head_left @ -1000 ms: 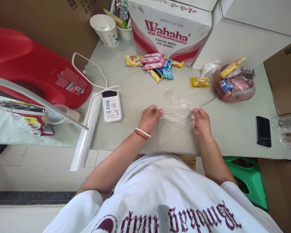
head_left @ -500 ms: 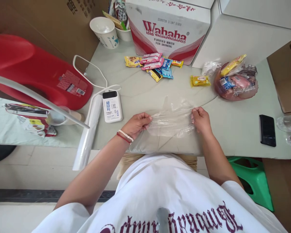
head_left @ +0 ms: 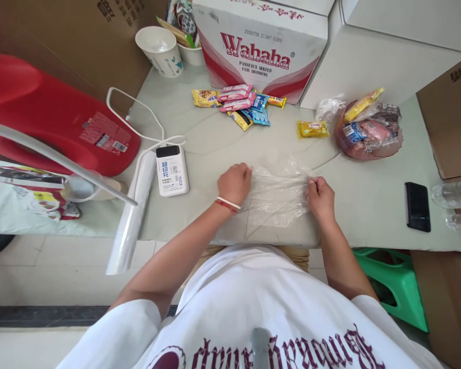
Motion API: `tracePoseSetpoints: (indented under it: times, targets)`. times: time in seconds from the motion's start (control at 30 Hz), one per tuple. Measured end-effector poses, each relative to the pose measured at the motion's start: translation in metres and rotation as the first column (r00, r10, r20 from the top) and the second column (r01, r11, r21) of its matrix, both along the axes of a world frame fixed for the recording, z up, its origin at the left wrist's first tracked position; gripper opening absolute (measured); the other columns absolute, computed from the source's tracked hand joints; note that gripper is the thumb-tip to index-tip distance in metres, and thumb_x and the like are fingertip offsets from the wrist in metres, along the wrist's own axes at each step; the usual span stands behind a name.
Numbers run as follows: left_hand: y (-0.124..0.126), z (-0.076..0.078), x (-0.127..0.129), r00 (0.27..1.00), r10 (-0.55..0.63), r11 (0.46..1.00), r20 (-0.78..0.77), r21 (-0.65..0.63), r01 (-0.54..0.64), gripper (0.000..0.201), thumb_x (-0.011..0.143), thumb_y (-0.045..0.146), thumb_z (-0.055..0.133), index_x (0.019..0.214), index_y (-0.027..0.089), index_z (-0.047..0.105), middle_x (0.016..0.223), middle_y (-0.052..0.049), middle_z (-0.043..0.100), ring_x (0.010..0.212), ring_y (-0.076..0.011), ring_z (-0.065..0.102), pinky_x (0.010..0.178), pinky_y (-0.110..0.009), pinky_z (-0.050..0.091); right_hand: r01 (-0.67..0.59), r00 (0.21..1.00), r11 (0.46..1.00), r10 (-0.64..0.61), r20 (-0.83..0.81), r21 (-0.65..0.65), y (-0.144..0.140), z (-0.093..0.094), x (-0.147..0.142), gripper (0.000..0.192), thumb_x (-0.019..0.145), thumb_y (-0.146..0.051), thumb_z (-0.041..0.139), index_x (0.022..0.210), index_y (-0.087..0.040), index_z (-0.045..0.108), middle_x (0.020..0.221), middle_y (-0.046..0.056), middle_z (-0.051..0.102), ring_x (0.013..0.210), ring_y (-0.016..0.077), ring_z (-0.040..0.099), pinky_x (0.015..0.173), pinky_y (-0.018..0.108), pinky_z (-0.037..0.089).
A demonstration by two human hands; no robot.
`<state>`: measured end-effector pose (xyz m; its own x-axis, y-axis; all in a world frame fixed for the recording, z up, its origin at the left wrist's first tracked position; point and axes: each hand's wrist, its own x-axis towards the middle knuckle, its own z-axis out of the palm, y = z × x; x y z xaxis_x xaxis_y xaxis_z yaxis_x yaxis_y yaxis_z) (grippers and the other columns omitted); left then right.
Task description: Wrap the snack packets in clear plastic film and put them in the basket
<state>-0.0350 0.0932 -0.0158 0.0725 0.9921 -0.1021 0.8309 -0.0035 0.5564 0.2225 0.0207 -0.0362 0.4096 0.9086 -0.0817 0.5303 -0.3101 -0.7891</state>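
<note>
A thin, clear plastic bag (head_left: 278, 192) is stretched between my two hands, just over the near edge of the table. My left hand (head_left: 235, 183) is closed at the bag's left side, its back turned up so the fingertips are partly hidden. At the right side, my right hand (head_left: 321, 199) pinches the bag between thumb and fingers. Wrinkles run across the plastic from one hand to the other. Beyond the bag lie a pile of small wrapped snacks (head_left: 238, 102) and a single yellow packet (head_left: 312, 129).
A pinkish bowl (head_left: 348, 148) of wrapped snacks stands right of the yellow packet, with a phone (head_left: 418, 206) further right. On the left are a white power bank (head_left: 172, 170) with cable, a plastic roll (head_left: 130, 220) and a red jug (head_left: 61, 113). A Wahaba-style water carton (head_left: 261, 51) stands behind.
My left hand has turned over, back upward, and shifted slightly right along the bag. My right hand keeps its pinch. The whole view has shifted a little.
</note>
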Motion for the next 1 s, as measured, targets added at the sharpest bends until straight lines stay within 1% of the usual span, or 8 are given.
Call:
tracePoseSetpoints:
  times: [0.2, 0.3, 0.4, 0.53, 0.63, 0.77, 0.9, 1.0]
  targets:
    - [0.011, -0.014, -0.028, 0.930, 0.288, 0.955, 0.227, 0.004, -0.297, 0.024, 0.097, 0.039, 0.052, 0.081, 0.023, 0.055, 0.063, 0.002, 0.050, 0.066, -0.0177, 0.051, 0.067, -0.030, 0.035, -0.082, 0.996, 0.997, 0.083, 0.024, -0.008, 0.007, -0.003, -0.005, 0.028, 0.097, -0.048, 0.049, 0.088, -0.023, 0.060, 0.065, -0.002, 0.057, 0.061, 0.0161, 0.049, 0.063, 0.028, 0.040]
    - [-0.004, -0.011, -0.029, 0.905, 0.350, 0.887, 0.243, 0.225, -0.404, 0.019, 0.092, 0.036, 0.057, 0.104, 0.021, 0.059, 0.085, -0.005, 0.062, 0.084, -0.0227, 0.059, 0.079, -0.036, 0.044, -0.179, 0.980, 0.979, 0.187, 0.073, -0.101, 0.014, 0.008, -0.002, 0.028, 0.098, -0.047, 0.048, 0.093, -0.024, 0.062, 0.067, -0.001, 0.060, 0.062, 0.0175, 0.051, 0.063, 0.029, 0.041]
    - [-0.023, -0.010, -0.026, 0.992, 0.046, 0.904, 0.114, 0.418, -0.090, 0.014, 0.089, 0.026, 0.056, 0.099, 0.023, 0.066, 0.103, -0.012, 0.069, 0.109, -0.0298, 0.062, 0.098, -0.048, 0.042, -0.378, 0.887, 0.908, 0.411, 0.211, -0.179, 0.031, 0.030, 0.016, 0.029, 0.090, -0.050, 0.065, 0.105, -0.025, 0.068, 0.085, 0.005, 0.068, 0.077, 0.0223, 0.060, 0.073, 0.033, 0.048]
    - [-0.029, -0.016, -0.022, 0.938, -0.346, 0.889, -0.006, 0.318, 0.330, 0.023, 0.090, 0.015, 0.051, 0.090, 0.028, 0.071, 0.110, -0.009, 0.075, 0.126, -0.0283, 0.062, 0.113, -0.053, 0.034, -0.458, 0.789, 0.885, 0.448, 0.420, -0.084, 0.092, 0.054, 0.040, 0.042, 0.083, -0.040, 0.077, 0.121, -0.025, 0.071, 0.127, 0.013, 0.064, 0.106, 0.0294, 0.063, 0.095, 0.042, 0.048]
    - [-0.021, -0.023, -0.020, 0.962, -0.267, 0.924, -0.064, 0.267, 0.274, 0.033, 0.095, 0.019, 0.046, 0.115, 0.024, 0.071, 0.138, -0.014, 0.067, 0.145, -0.0300, 0.049, 0.123, -0.059, 0.022, -0.363, 0.788, 0.928, 0.352, 0.505, -0.079, 0.153, 0.049, 0.045, 0.057, 0.082, -0.020, 0.075, 0.137, -0.020, 0.063, 0.145, 0.017, 0.055, 0.108, 0.0288, 0.063, 0.095, 0.042, 0.046]
    - [-0.014, -0.026, -0.019, 0.963, -0.225, 0.952, -0.150, 0.176, 0.250, 0.051, 0.097, 0.028, 0.043, 0.146, 0.018, 0.055, 0.162, -0.020, 0.046, 0.155, -0.0342, 0.035, 0.124, -0.069, 0.012, -0.300, 0.739, 0.927, 0.375, 0.560, -0.224, 0.196, 0.043, 0.036, 0.041, 0.092, -0.015, 0.062, 0.131, -0.007, 0.064, 0.130, 0.020, 0.062, 0.103, 0.0212, 0.065, 0.091, 0.035, 0.042]
    - [-0.014, -0.023, -0.018, 0.948, -0.254, 0.952, -0.191, 0.123, 0.280, 0.062, 0.093, 0.031, 0.048, 0.153, 0.017, 0.048, 0.168, -0.021, 0.034, 0.159, -0.0348, 0.026, 0.124, -0.072, 0.008, -0.313, 0.693, 0.945, 0.298, 0.656, -0.099, 0.178, 0.074, 0.023, 0.038, 0.087, -0.021, 0.071, 0.123, -0.007, 0.068, 0.111, 0.019, 0.067, 0.109, 0.0298, 0.060, 0.096, 0.045, 0.043]
    - [-0.016, -0.023, -0.017, 0.942, -0.280, 0.943, -0.186, 0.129, 0.306, 0.061, 0.095, 0.032, 0.046, 0.154, 0.020, 0.048, 0.169, -0.018, 0.033, 0.159, -0.0344, 0.026, 0.124, -0.073, 0.003, -0.485, 0.809, 0.865, 0.387, 0.442, 0.129, 0.143, 0.100, 0.004, 0.041, 0.081, -0.032, 0.079, 0.120, -0.021, 0.070, 0.110, 0.010, 0.068, 0.114, 0.0301, 0.058, 0.098, 0.044, 0.047]
